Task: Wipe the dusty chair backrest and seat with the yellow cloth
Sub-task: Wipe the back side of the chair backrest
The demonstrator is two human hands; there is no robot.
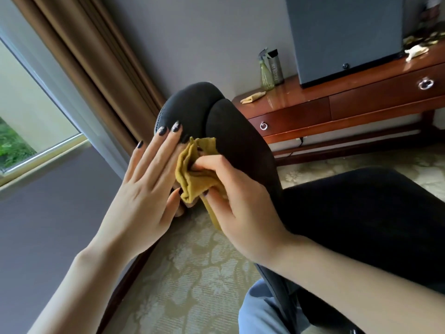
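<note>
Now we are gripping the probably soft, light yellow cloth (195, 175) by its bunched middle with our right hand (243, 203), our flat left hand (147, 186) touching the backrest (243, 141).

At two o'clock I see a glossy wooden table (303, 95). On it a green spray bottle (266, 74) and a grey canister (275, 68) stand touching, with a folded pale cloth (252, 97) at their seven o'clock and a big dark box (344, 37) at their three. Patterned carpet (192, 273) lies at six.
</note>
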